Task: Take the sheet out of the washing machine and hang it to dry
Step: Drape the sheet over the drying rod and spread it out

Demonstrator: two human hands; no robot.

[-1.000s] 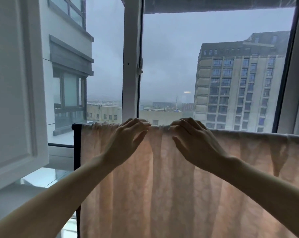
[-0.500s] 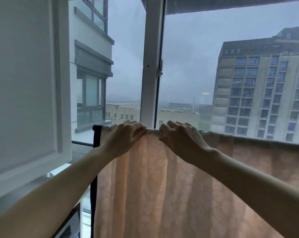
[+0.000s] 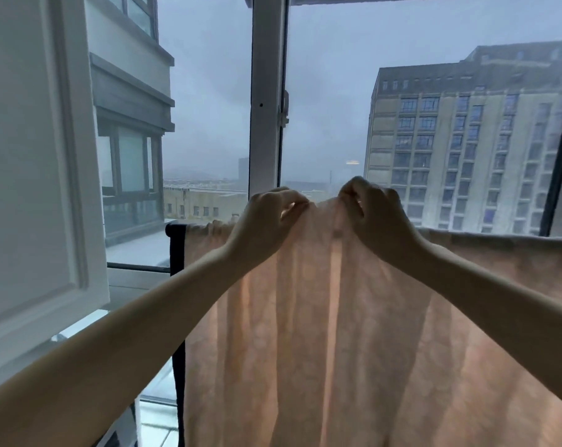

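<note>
A pale peach sheet [image 3: 321, 333] hangs in front of me over a dark drying rack [image 3: 175, 253] by the window. My left hand [image 3: 263, 224] pinches the sheet's top edge left of centre. My right hand [image 3: 373, 217] pinches the same edge just to the right. Between the two hands the fabric is lifted into a peak above the rail line. To the right the sheet's top runs along the rail out to the frame's edge. The washing machine is not in view.
A white window mullion [image 3: 266, 91] stands straight behind the hands. A white panelled wall or cabinet [image 3: 31, 156] fills the left side. A dark window frame [image 3: 560, 156] is at the right. Buildings lie beyond the glass.
Both hands went from lying over the sheet's top edge to pinching it, and they have raised that part of the fabric above the rail. My view has shifted left and closer.
</note>
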